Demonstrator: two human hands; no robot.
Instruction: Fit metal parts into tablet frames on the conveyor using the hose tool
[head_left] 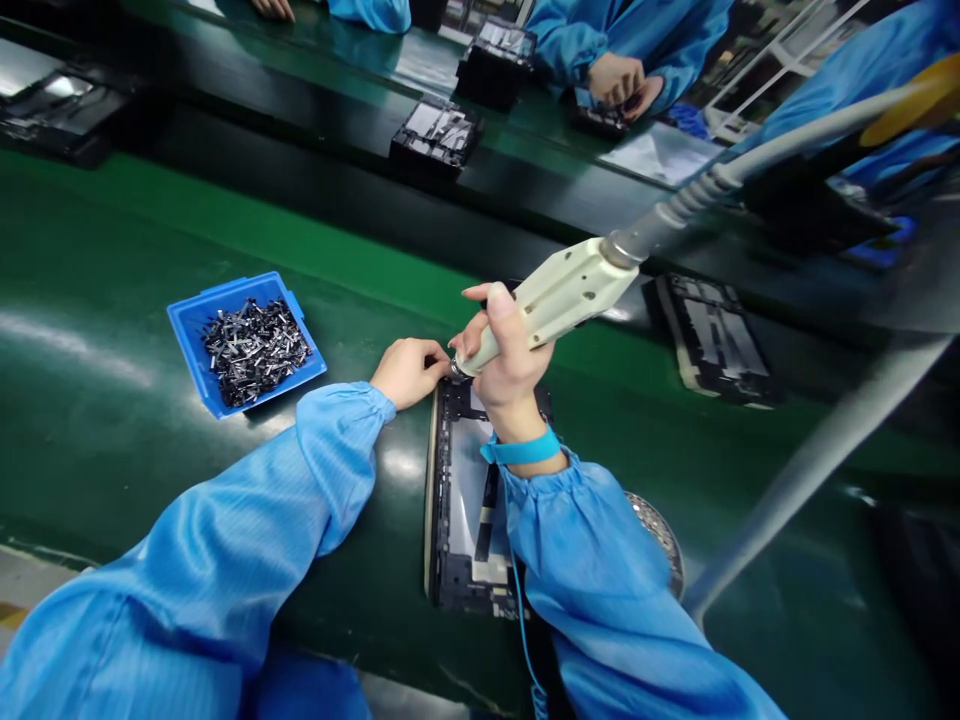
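Screwdriver [555,302] clenched in right hand [511,365], tip set at the top corner of a black frame [442,500] lying on the green belt [97,440]; left hand [409,372] curled at that corner, its grip unclear.

**Room around the black frame**

Above the black frame [450,590], the left hand [409,372] and right hand [510,365] meet at its upper end. The screwdriver [559,300] and its hose [750,165] rise from there to the upper right, barring passage that way. Left of the frame, a hand can pass over the green belt [97,250] as far as the blue tray [187,340]. Right of the frame, a metal disc [660,540], a grey pole [817,470] and a second frame [712,340] obstruct the way.
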